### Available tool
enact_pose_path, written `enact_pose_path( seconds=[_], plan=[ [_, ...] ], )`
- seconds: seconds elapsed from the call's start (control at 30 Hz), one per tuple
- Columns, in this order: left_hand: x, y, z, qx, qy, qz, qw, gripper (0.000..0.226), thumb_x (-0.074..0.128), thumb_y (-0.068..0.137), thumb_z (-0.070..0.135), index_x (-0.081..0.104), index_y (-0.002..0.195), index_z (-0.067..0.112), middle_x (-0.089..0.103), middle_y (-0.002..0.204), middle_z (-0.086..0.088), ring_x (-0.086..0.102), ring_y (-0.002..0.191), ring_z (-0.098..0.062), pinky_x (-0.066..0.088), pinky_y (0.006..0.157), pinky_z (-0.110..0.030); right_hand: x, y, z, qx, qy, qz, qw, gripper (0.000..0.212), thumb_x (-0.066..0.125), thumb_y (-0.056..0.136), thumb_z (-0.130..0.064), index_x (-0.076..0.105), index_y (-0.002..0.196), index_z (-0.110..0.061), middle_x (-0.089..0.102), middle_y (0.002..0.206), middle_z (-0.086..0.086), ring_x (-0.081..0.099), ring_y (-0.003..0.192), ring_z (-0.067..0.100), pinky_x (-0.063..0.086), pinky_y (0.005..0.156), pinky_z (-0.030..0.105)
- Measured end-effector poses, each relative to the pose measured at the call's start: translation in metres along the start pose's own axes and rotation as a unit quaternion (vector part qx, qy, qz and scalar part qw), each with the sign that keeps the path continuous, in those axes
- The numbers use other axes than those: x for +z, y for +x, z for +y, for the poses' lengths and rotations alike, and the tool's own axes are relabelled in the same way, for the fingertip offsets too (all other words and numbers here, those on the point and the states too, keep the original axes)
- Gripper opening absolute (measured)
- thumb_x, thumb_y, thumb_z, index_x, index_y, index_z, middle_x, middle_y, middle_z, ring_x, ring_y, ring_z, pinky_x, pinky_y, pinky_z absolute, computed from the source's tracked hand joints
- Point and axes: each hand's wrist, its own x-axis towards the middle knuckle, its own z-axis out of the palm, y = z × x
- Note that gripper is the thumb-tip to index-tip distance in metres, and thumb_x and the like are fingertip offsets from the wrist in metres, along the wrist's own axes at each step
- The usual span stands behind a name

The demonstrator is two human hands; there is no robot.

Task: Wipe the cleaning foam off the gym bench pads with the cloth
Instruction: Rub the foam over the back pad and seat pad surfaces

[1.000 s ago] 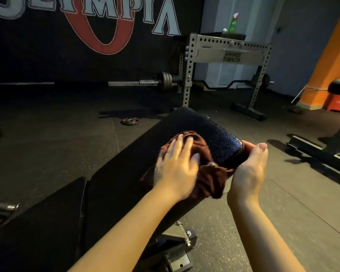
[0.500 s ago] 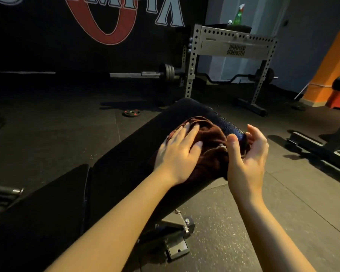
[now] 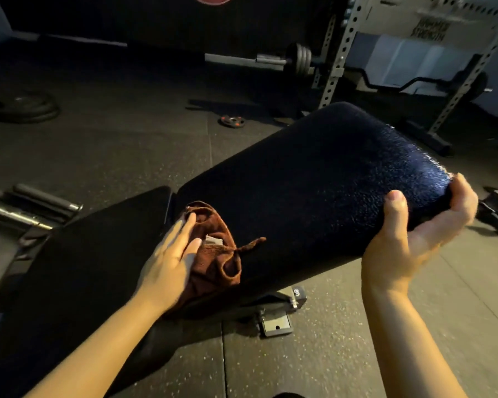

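The cloth, a rumpled brown rag, lies on the back pad of the gym bench at its lower end, just beside the gap that separates it from the seat pad. The left hand lies flat on the cloth, fingers straight and spread, pressing it onto the vinyl rather than gripping it. The right hand holds the far upper corner of the back pad, thumb on the top face and fingers curled under the edge, which looks like a steadying hold. The back pad's long axis runs from the gap near the left hand up and away toward the right hand, so the unwiped length, if any remains, lies ahead and to the right of the cloth. No white foam is plain on either pad in this dim light; the sheen near the right hand may be damp, though I cannot tell. The left hand is the nearer to the cloth and is already on it, so the next stroke would likely be its own: either back up along the axis toward the right hand, or across the gap onto the seat pad, which lies nearer to the person. A rack and a small weight plate stand well apart on the floor.
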Motion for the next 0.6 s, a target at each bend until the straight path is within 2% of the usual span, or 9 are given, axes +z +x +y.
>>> enact_pose_path(
  seconds=[0.1,0.23,0.3,0.4,0.47,0.57,0.6],
  plan=[
    [0.004,-0.011,0.012,0.027,-0.015,0.036,0.999,0.042,0.036,0.102,0.029,0.023,0.141,0.037,0.023,0.146,0.018,0.016,0.137,0.002,0.013,0.11,-0.017,0.004,0.001,0.009,-0.025,-0.008,-0.011,1.0,0.054,0.052,0.085,-0.021,0.033,0.133,-0.004,0.03,0.133,0.038,0.029,0.128,0.05,0.022,0.109,0.059],
    [0.007,-0.026,0.036,0.056,0.008,0.021,0.998,0.049,0.033,0.094,0.037,0.032,0.142,0.026,0.043,0.145,0.0,0.034,0.135,-0.014,0.027,0.11,-0.033,0.002,0.009,0.002,-0.014,-0.055,-0.062,0.996,0.054,0.049,0.086,-0.025,0.033,0.13,0.003,0.031,0.126,0.042,0.032,0.12,0.053,0.026,0.104,0.062],
    [0.004,-0.03,0.052,0.056,0.021,-0.019,0.998,0.052,0.034,0.093,0.035,0.031,0.144,0.024,0.045,0.145,-0.003,0.034,0.134,-0.014,0.025,0.111,-0.036,-0.003,0.013,-0.011,0.033,-0.108,-0.095,0.989,0.059,0.049,0.086,-0.026,0.034,0.129,0.011,0.031,0.126,0.041,0.032,0.123,0.049,0.026,0.109,0.051],
    [-0.019,-0.025,0.078,0.006,-0.014,-0.057,0.998,0.048,0.045,0.095,0.017,0.039,0.143,0.02,0.049,0.142,-0.001,0.035,0.132,-0.008,0.03,0.111,-0.031,-0.009,0.021,-0.043,0.14,-0.148,-0.16,0.966,0.063,0.051,0.084,-0.028,0.035,0.132,0.009,0.029,0.135,0.033,0.029,0.131,0.021,0.019,0.108,0.015],
    [-0.042,-0.023,0.109,-0.071,-0.064,-0.073,0.993,0.046,0.051,0.096,0.006,0.047,0.139,0.021,0.051,0.139,0.001,0.043,0.131,-0.01,0.034,0.109,-0.025,-0.016,0.036,-0.062,0.203,-0.192,-0.214,0.936,0.062,0.055,0.084,-0.029,0.037,0.137,-0.001,0.029,0.14,0.024,0.031,0.13,0.024,0.02,0.106,0.011],
    [-0.085,-0.035,0.178,-0.186,-0.183,-0.104,0.96,0.046,0.054,0.094,0.003,0.053,0.128,0.033,0.055,0.131,0.008,0.055,0.112,-0.002,0.043,0.093,-0.009,-0.028,0.066,-0.099,0.322,-0.3,-0.329,0.836,0.063,0.064,0.088,-0.032,0.035,0.143,-0.022,0.02,0.152,0.007,0.025,0.138,0.024,0.026,0.114,0.035],
    [-0.101,-0.041,0.204,-0.213,-0.229,-0.11,0.943,0.047,0.056,0.093,0.003,0.054,0.121,0.04,0.055,0.13,0.011,0.057,0.109,-0.001,0.045,0.092,-0.011,-0.03,0.077,-0.119,0.35,-0.313,-0.368,0.803,0.06,0.066,0.087,-0.035,0.04,0.14,-0.026,0.019,0.153,0.003,0.024,0.14,0.022,0.027,0.114,0.039]
  ],
)
